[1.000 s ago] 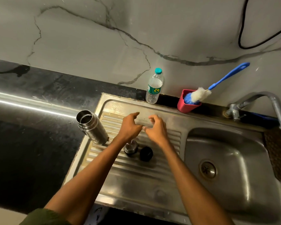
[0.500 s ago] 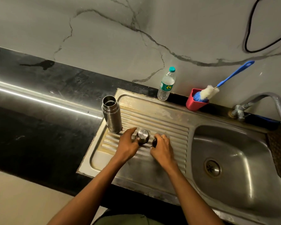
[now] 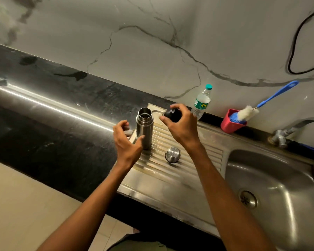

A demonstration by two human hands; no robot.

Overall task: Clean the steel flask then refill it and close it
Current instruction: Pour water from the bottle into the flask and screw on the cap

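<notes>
Left hand [image 3: 124, 140]: fingers loosely curled beside the flask, thumb tip at its lower wall, gripping nothing.
Flask [image 3: 144, 128]: upright, mouth uncovered, at the drainboard's [image 3: 188, 180] left edge, near its back corner.
Stopper [image 3: 173, 114]: black, held in the right hand's fingers, just right of the flask mouth and above the drainboard.
Right hand [image 3: 182, 126]: fingers curled round the stopper.
Cap [image 3: 172, 154]: steel, dome up on the drainboard ridges, right of the flask.
Bottle [image 3: 201, 102]: upright at the back edge.
</notes>
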